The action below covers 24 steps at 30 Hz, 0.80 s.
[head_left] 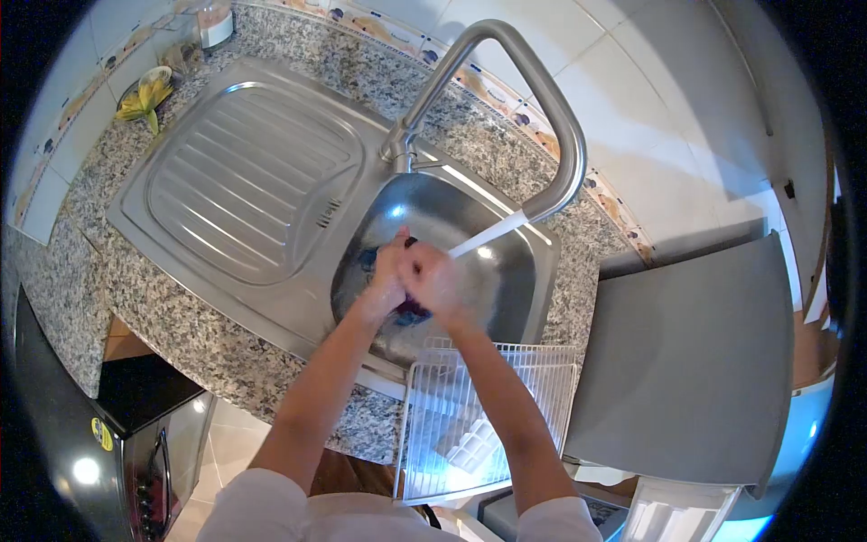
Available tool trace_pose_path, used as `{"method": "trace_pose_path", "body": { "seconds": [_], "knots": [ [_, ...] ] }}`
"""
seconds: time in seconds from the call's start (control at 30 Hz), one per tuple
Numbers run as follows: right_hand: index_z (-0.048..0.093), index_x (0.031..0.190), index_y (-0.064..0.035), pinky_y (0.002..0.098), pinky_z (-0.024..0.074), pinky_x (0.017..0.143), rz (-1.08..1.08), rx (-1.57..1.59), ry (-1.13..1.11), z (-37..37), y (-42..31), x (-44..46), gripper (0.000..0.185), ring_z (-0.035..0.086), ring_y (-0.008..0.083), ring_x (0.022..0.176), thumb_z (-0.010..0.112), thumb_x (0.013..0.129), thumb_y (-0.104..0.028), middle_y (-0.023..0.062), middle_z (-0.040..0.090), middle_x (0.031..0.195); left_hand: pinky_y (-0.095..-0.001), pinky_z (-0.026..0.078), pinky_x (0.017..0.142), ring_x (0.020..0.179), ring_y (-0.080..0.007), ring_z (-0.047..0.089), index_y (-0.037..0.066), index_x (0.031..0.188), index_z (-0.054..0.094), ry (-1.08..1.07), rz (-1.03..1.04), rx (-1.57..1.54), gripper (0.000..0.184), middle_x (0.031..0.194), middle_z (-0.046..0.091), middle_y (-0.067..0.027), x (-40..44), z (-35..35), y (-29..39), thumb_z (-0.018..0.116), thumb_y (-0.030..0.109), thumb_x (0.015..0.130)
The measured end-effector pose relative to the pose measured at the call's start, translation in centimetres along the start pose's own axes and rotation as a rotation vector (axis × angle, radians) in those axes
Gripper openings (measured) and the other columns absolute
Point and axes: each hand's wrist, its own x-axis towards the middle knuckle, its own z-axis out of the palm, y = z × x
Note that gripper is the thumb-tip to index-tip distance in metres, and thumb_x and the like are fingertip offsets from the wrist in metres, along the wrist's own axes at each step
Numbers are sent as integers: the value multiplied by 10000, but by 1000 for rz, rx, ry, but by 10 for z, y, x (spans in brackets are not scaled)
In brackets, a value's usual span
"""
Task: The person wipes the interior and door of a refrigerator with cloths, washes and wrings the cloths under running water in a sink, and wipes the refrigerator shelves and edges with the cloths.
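Both hands are together inside the steel sink basin [501, 312], in the stream of water [488, 234] from the tall curved tap [571, 135]. My left hand [388, 278] has its fingers closed, pressed against my right hand [433, 280], which is curled and blurred by motion. Dark blue and reddish soft material, perhaps a cloth [413, 313], shows below and between them. Another dark blue part shows at the left of my left hand. Most of the material is hidden by the hands.
A ribbed steel drainboard [257, 181] lies left of the basin. A white wire rack [488, 434] leans at the counter's front edge under my right forearm. A grey-topped appliance [686, 361] stands right, a black oven [135, 470] lower left. A yellow flower-like object [144, 104] sits in the back corner.
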Motion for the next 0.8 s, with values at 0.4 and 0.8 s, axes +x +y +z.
{"method": "trace_pose_path", "body": {
  "seconds": [0.4, 0.8],
  "knots": [
    [570, 1001, 13, 276, 466, 696, 696, 982, -210, -84, 36, 17, 324, 593, 146, 758, 678, 732, -131, 52, 607, 854, -333, 469, 595, 693, -191, 607, -13, 952, 604, 108, 11, 886, 394, 780, 633, -97, -2, 37, 28, 479, 355, 892],
    [623, 806, -67, 343, 479, 579, 423, -247, -106, -29, -11, 4, 319, 631, 225, 659, 612, 819, -386, 131, 630, 723, -276, 385, 413, 498, -92, 488, 92, 718, 581, 218, -191, 183, 382, 587, 540, -1, -9, 36, 26, 572, 442, 872]
  ]
}}
